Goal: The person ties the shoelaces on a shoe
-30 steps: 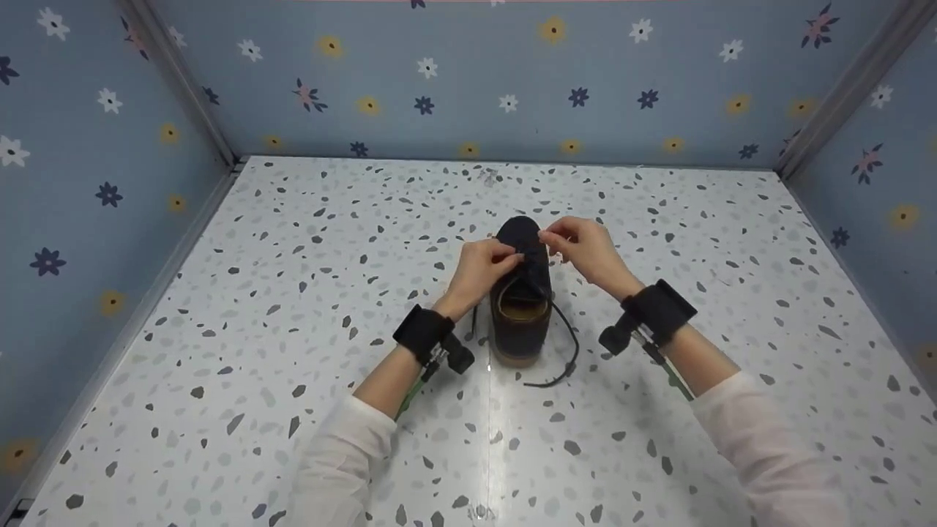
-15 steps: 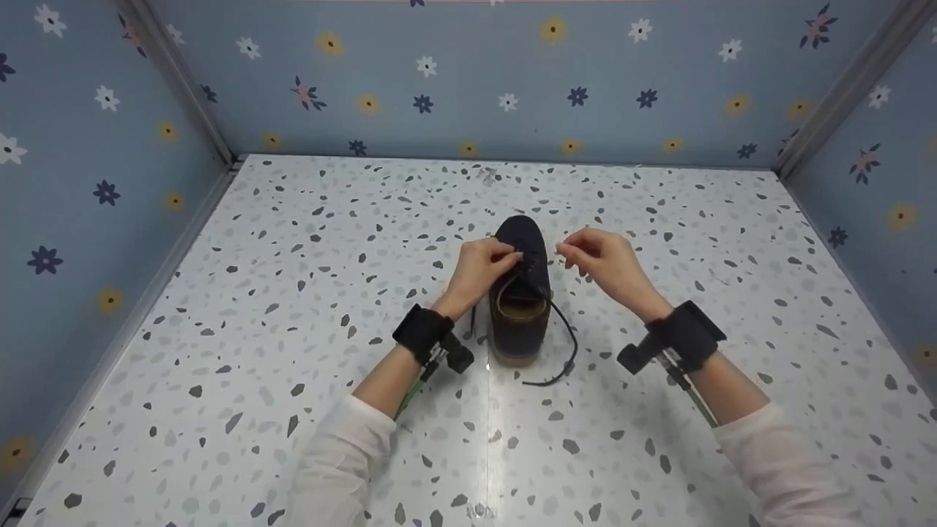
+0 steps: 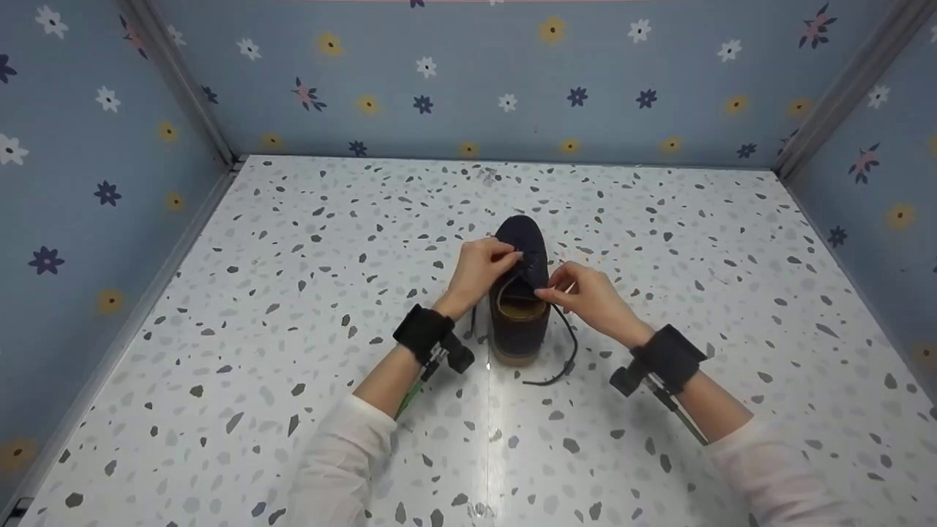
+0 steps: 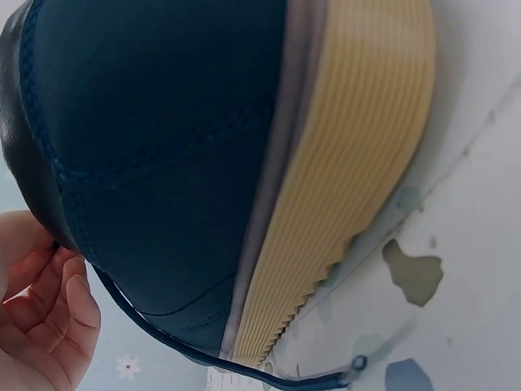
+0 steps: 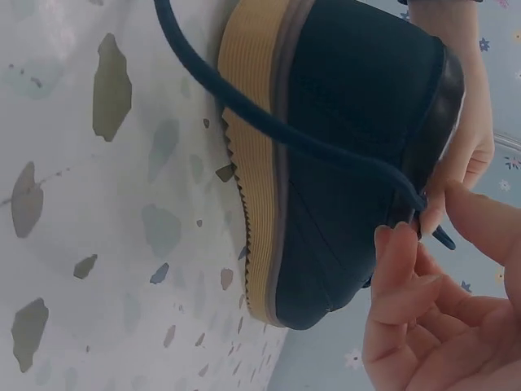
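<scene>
A dark navy lace-up shoe [image 3: 518,338] stands on the tabletop, its toe pointing away and its brown-lined opening facing me. My left hand [image 3: 474,269] pinches the shoelace at the lacing, from the shoe's left side. At the right edge of the opening is my right hand [image 3: 589,296]; its thumb and bent fingers stand a little apart around the shoelace [image 5: 269,122] in the right wrist view. One loose lace end [image 3: 573,350] curves over the table on the right. Along the shoe's left side hangs another shoelace end [image 4: 155,332]. The fingers hide part of the lacing.
The white speckled tabletop [image 3: 293,366] surrounds the shoe. Blue flowered panels [image 3: 468,80] enclose it at the back and both sides. Each wrist carries a black strap [image 3: 423,333] with a small camera.
My right hand has drawn back from beside the toe, moved away to the right, then come in at the shoe's opening near the lace. The left hand stays at the lacing.
</scene>
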A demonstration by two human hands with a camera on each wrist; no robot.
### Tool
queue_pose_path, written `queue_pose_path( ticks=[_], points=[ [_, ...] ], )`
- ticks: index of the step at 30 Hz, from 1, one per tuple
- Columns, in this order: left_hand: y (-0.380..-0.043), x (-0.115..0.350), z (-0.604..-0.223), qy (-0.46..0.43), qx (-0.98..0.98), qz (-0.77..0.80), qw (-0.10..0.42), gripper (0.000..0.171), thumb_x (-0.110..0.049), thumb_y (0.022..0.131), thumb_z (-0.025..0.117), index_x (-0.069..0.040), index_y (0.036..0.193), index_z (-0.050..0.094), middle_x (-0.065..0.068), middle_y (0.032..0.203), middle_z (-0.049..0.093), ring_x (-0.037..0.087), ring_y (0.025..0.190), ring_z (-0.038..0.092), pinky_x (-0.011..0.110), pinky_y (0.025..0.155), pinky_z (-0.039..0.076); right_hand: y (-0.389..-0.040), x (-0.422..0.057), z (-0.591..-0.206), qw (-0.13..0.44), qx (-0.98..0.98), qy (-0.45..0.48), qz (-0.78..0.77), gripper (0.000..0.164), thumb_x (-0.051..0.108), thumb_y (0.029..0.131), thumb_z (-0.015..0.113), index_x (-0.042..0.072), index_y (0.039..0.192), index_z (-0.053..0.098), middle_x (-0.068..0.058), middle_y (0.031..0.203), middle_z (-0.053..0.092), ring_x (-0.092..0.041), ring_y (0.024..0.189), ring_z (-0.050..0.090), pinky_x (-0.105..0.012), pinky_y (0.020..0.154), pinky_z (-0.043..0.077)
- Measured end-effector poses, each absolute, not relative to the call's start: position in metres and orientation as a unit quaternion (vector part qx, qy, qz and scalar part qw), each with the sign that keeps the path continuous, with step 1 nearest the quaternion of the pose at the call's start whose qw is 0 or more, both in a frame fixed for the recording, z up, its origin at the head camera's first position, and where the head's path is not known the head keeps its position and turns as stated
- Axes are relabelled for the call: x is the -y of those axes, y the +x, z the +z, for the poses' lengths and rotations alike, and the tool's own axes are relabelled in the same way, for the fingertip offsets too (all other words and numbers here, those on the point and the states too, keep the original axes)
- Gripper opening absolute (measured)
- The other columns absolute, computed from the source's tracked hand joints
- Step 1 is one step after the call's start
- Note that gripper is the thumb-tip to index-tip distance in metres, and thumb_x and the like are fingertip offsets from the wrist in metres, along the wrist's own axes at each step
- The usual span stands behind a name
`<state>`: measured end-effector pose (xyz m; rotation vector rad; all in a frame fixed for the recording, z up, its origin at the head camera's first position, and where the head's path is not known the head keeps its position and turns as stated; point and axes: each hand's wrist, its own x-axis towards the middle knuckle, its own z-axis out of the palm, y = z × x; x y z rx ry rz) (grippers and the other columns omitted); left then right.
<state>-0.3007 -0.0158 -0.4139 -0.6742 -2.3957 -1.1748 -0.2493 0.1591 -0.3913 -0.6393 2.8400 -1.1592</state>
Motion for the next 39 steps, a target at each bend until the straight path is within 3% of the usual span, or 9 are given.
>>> queue_pose_path(
  ticks=[6, 13, 21, 27, 39],
  points=[
    [-0.301, 0.015, -0.414, -0.239, 0.850, -0.429, 0.191, 0.012, -0.023, 0.066, 0.052, -0.014, 0.060, 0.057, -0.008, 0.054, 0.043, 0.002, 0.048, 0.035, 0.017, 0.044, 0.029, -0.250, -0.157, -0.395, -0.016, -0.908, -0.211, -0.362, 0.031, 0.036, 0.062, 0.052, 0.009, 0.075, 0.045, 0.003, 0.066, 0.048, -0.008, 0.050, 0.044, -0.023, 0.040, 0.034],
    [-0.302, 0.016, -0.415, -0.238, 0.848, -0.435, 0.189, 0.012, -0.023, 0.067, 0.052, -0.013, 0.063, 0.058, -0.008, 0.055, 0.044, 0.002, 0.048, 0.036, 0.017, 0.045, 0.030, -0.250, -0.156, -0.396, -0.003, -0.895, -0.209, -0.394, 0.030, 0.029, 0.060, 0.055, 0.006, 0.076, 0.045, 0.001, 0.060, 0.050, -0.009, 0.048, 0.046, -0.024, 0.039, 0.035],
    [-0.301, 0.016, -0.416, -0.238, 0.845, -0.439, 0.190, 0.015, -0.024, 0.067, 0.051, -0.013, 0.057, 0.054, -0.007, 0.052, 0.041, 0.003, 0.046, 0.034, 0.017, 0.043, 0.029, -0.252, -0.158, -0.391, -0.044, -0.899, -0.217, -0.378, 0.016, 0.027, 0.064, 0.053, 0.012, 0.068, 0.050, 0.004, 0.060, 0.049, -0.007, 0.048, 0.044, -0.023, 0.040, 0.034],
    [-0.302, 0.016, -0.417, -0.238, 0.844, -0.437, 0.201, 0.014, -0.024, 0.067, 0.051, -0.014, 0.059, 0.056, -0.009, 0.053, 0.043, 0.002, 0.047, 0.035, 0.017, 0.043, 0.029, -0.255, -0.159, -0.385, -0.082, -0.893, -0.214, -0.388, 0.016, 0.028, 0.065, 0.051, 0.012, 0.069, 0.050, 0.005, 0.059, 0.049, -0.007, 0.048, 0.043, -0.022, 0.040, 0.033],
    [-0.300, 0.016, -0.418, -0.237, 0.838, -0.450, 0.199, 0.011, -0.023, 0.066, 0.052, -0.014, 0.064, 0.059, -0.009, 0.056, 0.045, 0.001, 0.049, 0.037, 0.016, 0.044, 0.030, -0.270, -0.152, -0.384, -0.084, -0.890, -0.196, -0.403, 0.018, 0.029, 0.066, 0.051, 0.012, 0.069, 0.051, 0.002, 0.056, 0.049, -0.008, 0.044, 0.042, -0.023, 0.036, 0.034]
  ],
)
